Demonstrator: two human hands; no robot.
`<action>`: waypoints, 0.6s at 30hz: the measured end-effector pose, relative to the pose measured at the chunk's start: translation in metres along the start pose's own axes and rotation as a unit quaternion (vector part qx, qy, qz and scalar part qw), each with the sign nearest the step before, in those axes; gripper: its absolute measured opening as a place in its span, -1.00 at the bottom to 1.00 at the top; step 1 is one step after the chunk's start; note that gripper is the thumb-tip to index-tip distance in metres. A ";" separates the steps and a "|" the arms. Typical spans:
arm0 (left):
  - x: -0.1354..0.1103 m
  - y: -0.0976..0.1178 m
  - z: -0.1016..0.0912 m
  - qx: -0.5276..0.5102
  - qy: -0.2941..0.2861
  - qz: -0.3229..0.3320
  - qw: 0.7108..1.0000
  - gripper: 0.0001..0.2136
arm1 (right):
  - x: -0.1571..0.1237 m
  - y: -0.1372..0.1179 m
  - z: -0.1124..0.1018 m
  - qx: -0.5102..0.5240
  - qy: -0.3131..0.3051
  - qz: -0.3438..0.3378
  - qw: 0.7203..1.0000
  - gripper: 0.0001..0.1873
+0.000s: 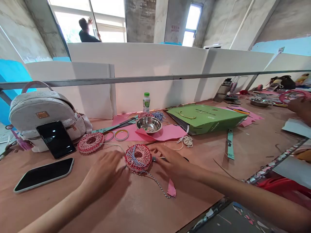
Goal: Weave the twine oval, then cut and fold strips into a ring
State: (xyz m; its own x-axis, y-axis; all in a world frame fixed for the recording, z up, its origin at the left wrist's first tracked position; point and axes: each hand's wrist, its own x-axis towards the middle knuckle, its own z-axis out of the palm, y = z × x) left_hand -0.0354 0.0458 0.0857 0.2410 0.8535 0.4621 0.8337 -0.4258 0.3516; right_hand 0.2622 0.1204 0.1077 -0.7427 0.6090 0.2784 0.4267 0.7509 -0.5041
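A red-and-white cord-wrapped ring (138,158) lies on the brown-covered table, with blue-and-white cord crossing part of it. My left hand (105,166) is closed at its left edge, thumb and fingers pinched together there. On the opposite side, my right hand (171,158) is closed around a slim tool, its grey end by the ring and a dark end showing past the hand; its exact kind is unclear. A dark-and-white twisted cord (159,185) trails from the ring toward a pink paper scrap (171,188). Another cord-wrapped ring (91,142) lies farther left.
Two phones (43,174) and a white backpack (46,113) are at left. Behind the ring are a metal bowl (149,124), hoops (121,135), pink paper (173,132), white cord (186,141) and a bottle (146,103). A green box (209,118) lies right. Another person's hand (301,108) shows far right.
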 end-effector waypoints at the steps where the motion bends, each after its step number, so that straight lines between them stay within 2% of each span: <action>1: 0.003 -0.003 0.003 -0.013 -0.018 -0.033 0.999 -0.73 | 0.009 0.008 0.002 0.046 -0.004 0.049 0.998 -0.67; 3: 0.011 -0.008 0.012 -0.054 -0.046 -0.109 0.991 -0.72 | 0.026 0.022 0.008 0.115 -0.030 0.104 0.987 -0.65; 4: 0.015 -0.011 0.017 -0.077 -0.050 -0.124 0.988 -0.73 | 0.033 0.028 0.011 0.126 -0.034 0.109 0.985 -0.67; 9: 0.021 -0.014 0.040 -0.146 -0.039 -0.130 0.980 -0.74 | 0.056 0.036 0.026 0.158 -0.015 0.115 0.981 -0.65; 13: 0.019 -0.008 0.039 -0.239 0.022 -0.125 0.963 -0.69 | 0.061 0.027 0.020 0.218 -0.003 0.113 0.969 -0.59; 15: 0.022 -0.005 0.035 -0.341 0.068 -0.122 0.930 -0.63 | 0.061 0.020 0.013 0.283 0.009 0.112 0.952 -0.58; 18: 0.031 0.003 0.034 -0.509 0.093 -0.145 0.843 -0.50 | 0.063 0.008 0.007 0.413 0.049 0.124 0.901 -0.53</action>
State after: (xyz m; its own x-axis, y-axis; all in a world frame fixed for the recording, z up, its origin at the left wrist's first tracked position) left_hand -0.0087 0.0813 0.0733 -0.0620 0.9445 0.3225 -0.0374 -0.3251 0.9450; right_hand 0.2149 0.1634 0.1154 -0.6109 0.7821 0.1230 0.0140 0.1660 -0.9860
